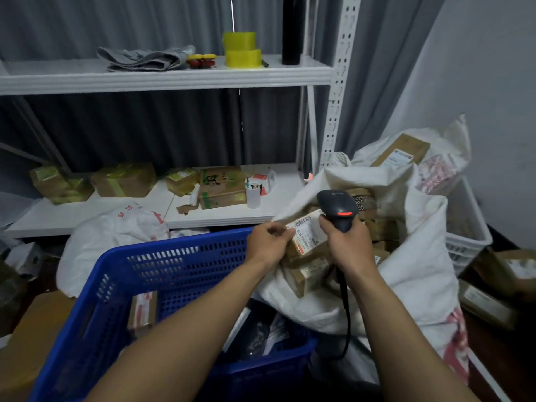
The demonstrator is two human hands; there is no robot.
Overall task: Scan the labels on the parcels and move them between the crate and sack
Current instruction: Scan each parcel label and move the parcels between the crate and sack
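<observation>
My left hand [268,240] grips a small brown parcel [308,236] by its left edge, its white barcode label facing up. My right hand [348,246] holds a dark handheld scanner [338,208] with a red-lit band, its head just above and to the right of the label. Both hands are over the open white sack [406,256], which holds several brown parcels. A blue plastic crate [179,265] stands at lower left under my left forearm, with a taped parcel [142,311] and dark bags inside.
White metal shelving [174,76] stands behind; its lower shelf carries several taped boxes [124,179] and a cup of pens [253,192]. A second white sack [116,236] lies behind the crate. A white crate [467,236] and loose parcels [510,271] sit at right.
</observation>
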